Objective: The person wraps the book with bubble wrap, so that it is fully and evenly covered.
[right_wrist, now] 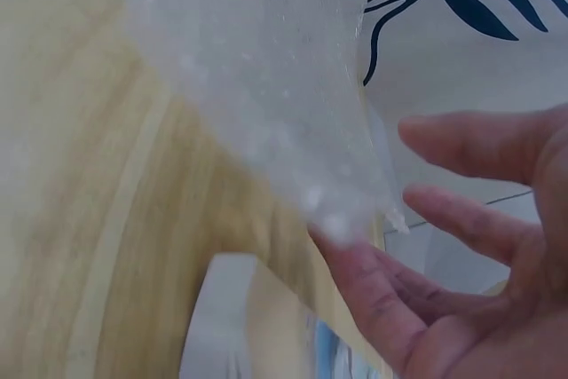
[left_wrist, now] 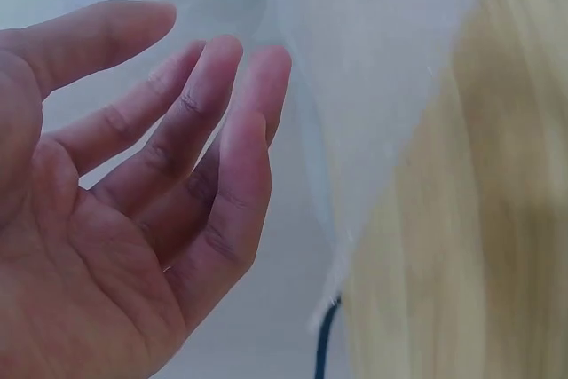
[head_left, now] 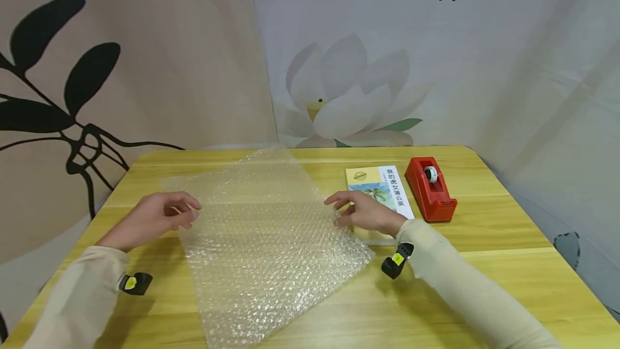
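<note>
A clear sheet of bubble wrap [head_left: 261, 246] lies at a slant over the table, one corner towards the far edge. My left hand [head_left: 162, 217] is at its left side, fingers loosely bent; the left wrist view shows the same hand [left_wrist: 169, 157] with nothing between thumb and fingers. My right hand [head_left: 363, 211] hovers at the sheet's right side, over a book [head_left: 375, 182] with a yellow, blue and white cover. Seen from the right wrist, the fingers [right_wrist: 373, 295] are spread, and the wrap [right_wrist: 266, 77] overlaps a lower fingertip.
A red tape dispenser [head_left: 430, 193] with a roll of tape stands right of the book. Both sit on a wooden table [head_left: 494, 273]. Behind it hangs a cloth backdrop [head_left: 203, 58] printed with leaves and a lotus. Each wrist wears a small black camera.
</note>
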Available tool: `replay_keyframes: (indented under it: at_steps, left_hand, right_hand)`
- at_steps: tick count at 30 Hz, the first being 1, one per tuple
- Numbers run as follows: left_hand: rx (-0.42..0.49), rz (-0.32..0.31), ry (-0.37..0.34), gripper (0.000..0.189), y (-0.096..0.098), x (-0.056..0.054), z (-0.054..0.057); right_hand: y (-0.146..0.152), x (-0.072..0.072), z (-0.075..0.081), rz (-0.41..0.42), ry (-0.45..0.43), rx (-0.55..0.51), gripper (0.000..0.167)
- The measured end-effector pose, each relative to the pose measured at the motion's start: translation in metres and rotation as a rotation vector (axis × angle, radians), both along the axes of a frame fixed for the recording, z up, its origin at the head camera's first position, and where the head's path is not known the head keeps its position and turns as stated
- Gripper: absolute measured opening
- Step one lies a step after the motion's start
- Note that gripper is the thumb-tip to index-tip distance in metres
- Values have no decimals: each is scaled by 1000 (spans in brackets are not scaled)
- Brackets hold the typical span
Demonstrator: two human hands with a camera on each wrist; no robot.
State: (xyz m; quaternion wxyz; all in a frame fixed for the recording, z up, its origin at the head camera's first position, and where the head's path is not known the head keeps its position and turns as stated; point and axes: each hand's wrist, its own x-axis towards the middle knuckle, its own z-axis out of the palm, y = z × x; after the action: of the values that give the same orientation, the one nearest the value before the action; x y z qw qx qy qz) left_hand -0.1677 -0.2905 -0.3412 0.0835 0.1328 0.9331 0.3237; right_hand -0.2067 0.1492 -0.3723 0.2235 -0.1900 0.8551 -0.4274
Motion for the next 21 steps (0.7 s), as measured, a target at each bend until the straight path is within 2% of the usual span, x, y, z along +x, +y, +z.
replay_keyframes:
  at_steps: [9,15,21]
  left_hand:
    - [16,-86,41,20,29,-13,10]
    - [66,-137,47,19,48,-23,10]
    - [107,-160,17,19,71,-30,3]
  right_hand:
    - [12,-1,0,-16,24,15,57]
    - [20,-1,7,-51,17,28,62]
    - [29,3,12,-51,149,121,62]
